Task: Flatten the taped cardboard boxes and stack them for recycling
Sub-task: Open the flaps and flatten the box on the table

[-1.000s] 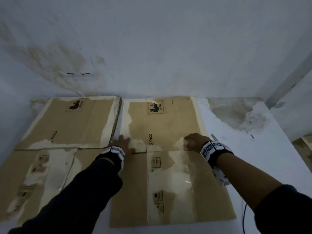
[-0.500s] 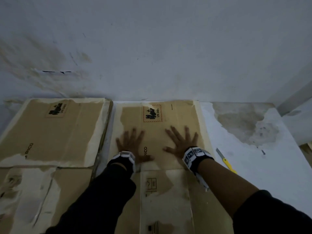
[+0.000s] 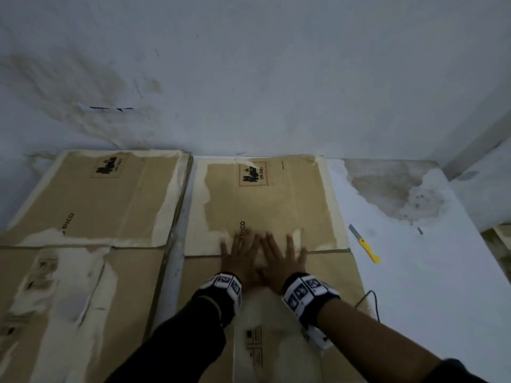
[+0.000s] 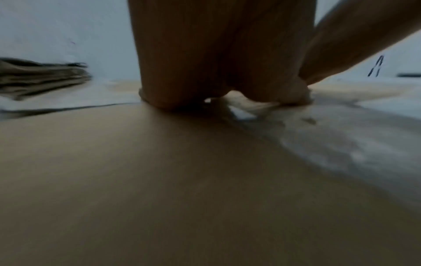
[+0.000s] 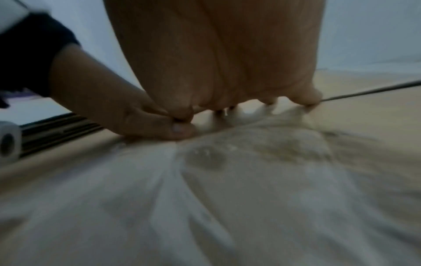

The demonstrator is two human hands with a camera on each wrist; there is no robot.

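A flattened brown cardboard box [image 3: 265, 205] with torn white patches and a red-framed label lies on the white table in the head view. My left hand [image 3: 240, 254] and right hand [image 3: 282, 257] press flat on it side by side, fingers straight, across the fold line near its middle. The thumbs touch. In the left wrist view the left hand [image 4: 218, 59] lies on the cardboard [image 4: 159, 180]. The right wrist view has the right hand [image 5: 218, 59] pressing the torn paper surface [image 5: 227, 198]. A second stack of flattened boxes [image 3: 91, 200] lies to the left.
A yellow-handled utility knife [image 3: 364, 246] lies on the table right of the box. A thin black cable [image 3: 372, 302] trails by the box's right edge. The stained white wall [image 3: 249, 78] stands right behind the boxes. The table's right edge [image 3: 475, 230] drops off.
Both hands slid back toward me and came together at the fold line; a second ago they were apart, the right one curled, then spread flat farther up the box.
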